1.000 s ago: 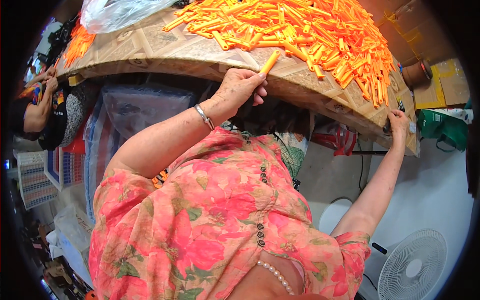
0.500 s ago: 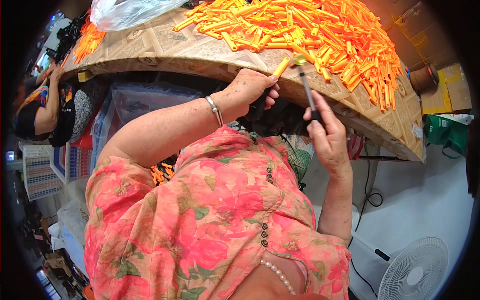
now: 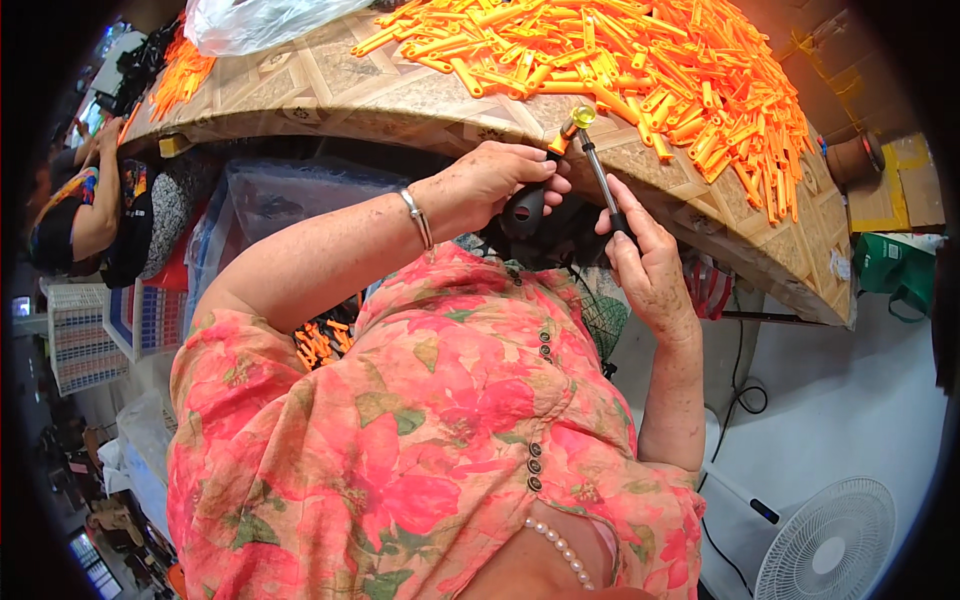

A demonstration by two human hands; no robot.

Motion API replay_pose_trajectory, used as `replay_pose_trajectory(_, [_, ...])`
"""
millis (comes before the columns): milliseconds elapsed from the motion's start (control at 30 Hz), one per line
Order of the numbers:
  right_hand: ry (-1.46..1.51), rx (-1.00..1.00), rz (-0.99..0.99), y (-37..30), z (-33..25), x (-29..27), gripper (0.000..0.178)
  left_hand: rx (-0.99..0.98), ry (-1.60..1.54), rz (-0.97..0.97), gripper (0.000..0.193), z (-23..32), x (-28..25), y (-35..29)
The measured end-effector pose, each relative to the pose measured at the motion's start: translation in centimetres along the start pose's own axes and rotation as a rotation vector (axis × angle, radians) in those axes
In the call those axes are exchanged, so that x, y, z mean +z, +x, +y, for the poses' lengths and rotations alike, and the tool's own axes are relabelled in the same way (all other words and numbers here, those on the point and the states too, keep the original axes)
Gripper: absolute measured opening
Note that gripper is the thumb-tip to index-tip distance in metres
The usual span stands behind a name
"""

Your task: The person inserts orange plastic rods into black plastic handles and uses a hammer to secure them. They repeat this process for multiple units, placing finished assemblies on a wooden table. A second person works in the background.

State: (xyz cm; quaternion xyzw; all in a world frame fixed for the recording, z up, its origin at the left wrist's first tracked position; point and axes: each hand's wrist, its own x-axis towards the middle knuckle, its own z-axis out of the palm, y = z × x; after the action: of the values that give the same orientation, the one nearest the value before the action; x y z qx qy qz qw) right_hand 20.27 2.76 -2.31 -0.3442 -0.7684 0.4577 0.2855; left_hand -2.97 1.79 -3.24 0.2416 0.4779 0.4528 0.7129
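My left hand (image 3: 497,183) is closed round an orange and black handle piece (image 3: 523,212). Its black end, with an oval hole, hangs below the fingers, and its orange end points up past them. In my right hand (image 3: 648,258) is a small mallet (image 3: 597,170) with a yellow head, a metal shaft and a black grip. The mallet's head meets or overlaps the tip of the orange end; contact is hard to make out. Both hands are at the near edge of the table (image 3: 330,85), in front of a large heap of orange handle pieces (image 3: 690,90).
A clear plastic bag (image 3: 265,25) lies on the table, with a smaller orange pile (image 3: 183,75) beyond it. Another person (image 3: 95,215) sits at far left. Below the table is a plastic-lined bin (image 3: 290,205). A white fan (image 3: 830,550) stands lower right.
The mallet's yellow head has swung left onto or over the tip of the orange end. My left hand has turned slightly, bringing more of the black end into sight.
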Motion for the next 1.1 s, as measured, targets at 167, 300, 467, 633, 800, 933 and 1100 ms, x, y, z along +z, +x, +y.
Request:
replay_pose_trajectory(167, [-0.078, -0.015, -0.014, 0.1, -0.9, -0.1, 0.052, 0.005, 0.066, 0.088, 0.02, 0.3, 0.3, -0.5])
replay_pose_trajectory(300, [-0.083, -0.017, 0.028, -0.2, -1.2, 0.4, 0.05, 0.011, 0.153, 0.186, 0.019, 0.7, 0.8, -0.6])
replay_pose_trajectory(467, [-0.138, -0.054, -0.002, -0.1, -0.6, 0.8, 0.049, -0.047, 0.254, 0.216, 0.018, 1.8, 0.9, -0.7])
replay_pose_trajectory(633, [-0.147, -0.056, 0.027, 0.1, -0.8, 1.0, 0.051, -0.086, 0.288, 0.238, 0.018, 2.3, 0.7, -0.7])
replay_pose_trajectory(800, [-0.203, -0.208, 0.13, 0.1, -0.6, 1.4, 0.052, -0.082, 0.279, 0.248, 0.017, 2.8, 0.2, -0.5])
replay_pose_trajectory(933, [-0.372, -0.223, 0.061, 0.7, 1.0, 1.5, 0.052, -0.049, 0.423, 0.211, 0.019, 3.3, -0.3, -0.7])
replay_pose_trajectory(1100, [-0.176, -0.169, 0.164, 0.9, -0.7, 1.7, 0.05, -0.065, 0.443, 0.226, 0.02, 3.4, -0.3, -0.7])
